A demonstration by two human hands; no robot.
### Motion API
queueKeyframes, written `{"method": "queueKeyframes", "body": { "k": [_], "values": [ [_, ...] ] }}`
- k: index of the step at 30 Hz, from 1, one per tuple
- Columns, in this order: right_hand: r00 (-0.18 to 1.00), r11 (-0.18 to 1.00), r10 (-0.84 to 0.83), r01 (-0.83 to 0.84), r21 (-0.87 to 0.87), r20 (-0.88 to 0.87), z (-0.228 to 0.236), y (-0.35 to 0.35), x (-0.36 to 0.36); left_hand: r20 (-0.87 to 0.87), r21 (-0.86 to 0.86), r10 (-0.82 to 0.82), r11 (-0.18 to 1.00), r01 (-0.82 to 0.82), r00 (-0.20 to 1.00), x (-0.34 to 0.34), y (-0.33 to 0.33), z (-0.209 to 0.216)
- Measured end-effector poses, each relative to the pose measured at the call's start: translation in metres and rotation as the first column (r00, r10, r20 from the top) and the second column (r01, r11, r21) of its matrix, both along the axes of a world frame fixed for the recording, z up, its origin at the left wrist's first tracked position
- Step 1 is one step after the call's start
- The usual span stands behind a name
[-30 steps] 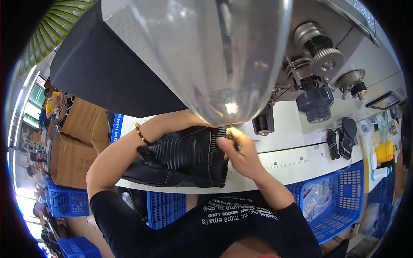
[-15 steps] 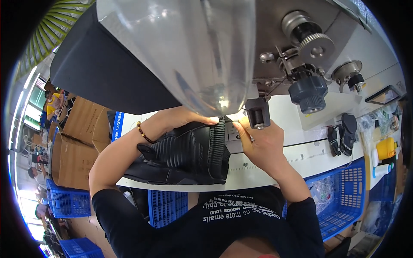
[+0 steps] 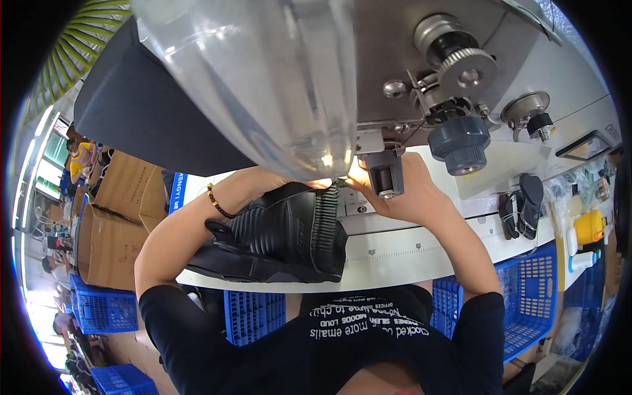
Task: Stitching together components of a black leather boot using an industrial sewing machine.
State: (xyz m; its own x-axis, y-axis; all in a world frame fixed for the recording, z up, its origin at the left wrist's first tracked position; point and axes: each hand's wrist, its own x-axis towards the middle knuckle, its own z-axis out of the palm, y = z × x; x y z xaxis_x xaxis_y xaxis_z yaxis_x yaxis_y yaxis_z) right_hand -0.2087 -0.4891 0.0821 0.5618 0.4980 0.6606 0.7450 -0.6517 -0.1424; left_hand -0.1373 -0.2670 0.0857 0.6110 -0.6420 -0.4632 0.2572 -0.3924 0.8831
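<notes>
A black ribbed leather piece that looks like a boot upper [image 3: 283, 230] lies on the white work surface under the sewing machine head. My left hand [image 3: 280, 179] is closed on its far edge, thumb on top and other fingers hidden. Near the same edge, my right hand [image 3: 415, 191] has its fingertips pinched together beside the needle area. A dark cylindrical machine part [image 3: 382, 174] covers some of that hand, and what it pinches cannot be made out. A clear plastic shield [image 3: 263, 85] hangs over the stitching spot.
Grey knobs [image 3: 459, 141] jut from the machine at the right. Black strapped pieces [image 3: 521, 207] lie on the table's right side. Blue baskets [image 3: 526, 296] stand below the table. Cardboard boxes [image 3: 115, 243] are at the left, with people farther back.
My right hand has moved away from me and now sits partly behind the machine part. My left hand stays on the boot upper's edge. The whole view has shifted slightly.
</notes>
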Motion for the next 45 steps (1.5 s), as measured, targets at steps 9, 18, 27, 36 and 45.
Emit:
{"method": "queueKeyframes", "body": {
  "k": [9, 18, 27, 36, 45],
  "values": [
    [0.986, 0.968, -0.166, 0.168, -0.186, 0.022, 0.001, -0.001, -0.017, 0.125, -0.06, -0.092, 0.993, 0.1, 0.988, 0.007, 0.008, -0.012],
    [0.745, 0.799, 0.222, 0.231, 0.555, -0.629, -0.041, 0.02, -0.045, -0.037, 0.107, -0.067, 0.992, 0.071, 0.997, -0.016, -0.013, 0.034],
    [0.965, 0.895, -0.254, 0.262, 0.36, -0.072, -0.038, 0.023, -0.031, -0.001, 0.106, -0.142, 0.984, 0.142, 0.99, -0.006, -0.001, 0.02],
    [0.976, 0.969, -0.214, 0.208, 0.133, 0.031, -0.024, 0.018, -0.022, 0.085, -0.026, -0.009, 1.0, 0.011, 0.996, 0.01, 0.017, -0.024],
    [0.989, 1.0, 0.006, -0.006, -0.003, 0.151, -0.013, 0.004, 0.002, 0.125, -0.036, -0.016, 0.999, 0.02, 0.992, 0.013, 0.017, -0.025]
  ]
}}
